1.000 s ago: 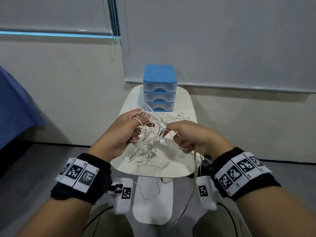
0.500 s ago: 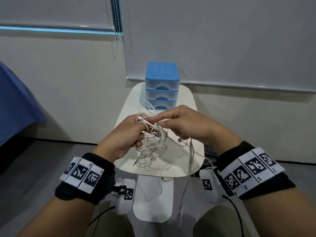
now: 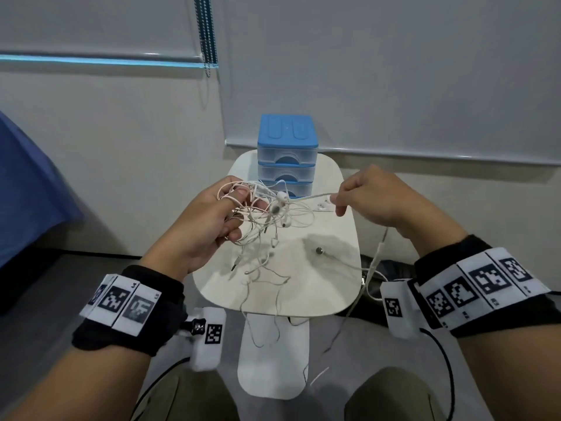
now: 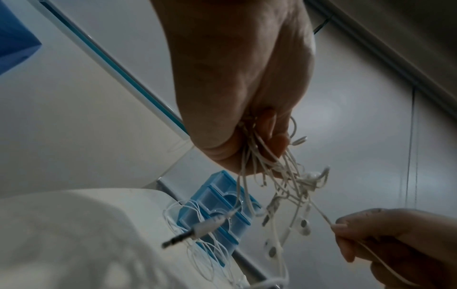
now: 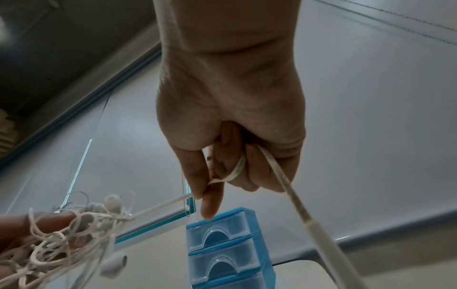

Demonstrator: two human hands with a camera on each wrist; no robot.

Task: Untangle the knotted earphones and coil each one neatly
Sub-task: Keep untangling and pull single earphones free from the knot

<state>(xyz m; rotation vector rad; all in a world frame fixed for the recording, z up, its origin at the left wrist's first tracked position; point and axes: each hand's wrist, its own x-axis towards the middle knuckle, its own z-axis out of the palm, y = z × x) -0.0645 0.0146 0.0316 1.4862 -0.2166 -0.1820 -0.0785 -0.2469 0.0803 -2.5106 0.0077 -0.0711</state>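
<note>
The left hand [image 3: 209, 220] clutches a tangle of thin white earphones [image 3: 267, 214]; the right hand [image 3: 373, 199] pinches one taut cord [image 3: 312, 196].

Your left hand [image 3: 209, 220] sits left of centre with its fingers curled closed; your right hand [image 3: 376, 199], right of centre, pinches with thumb and forefinger.

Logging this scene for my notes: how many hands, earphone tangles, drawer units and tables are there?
hands: 2, left hand and right hand
earphone tangle: 1
blue drawer unit: 1
white table: 1
total: 5
</note>
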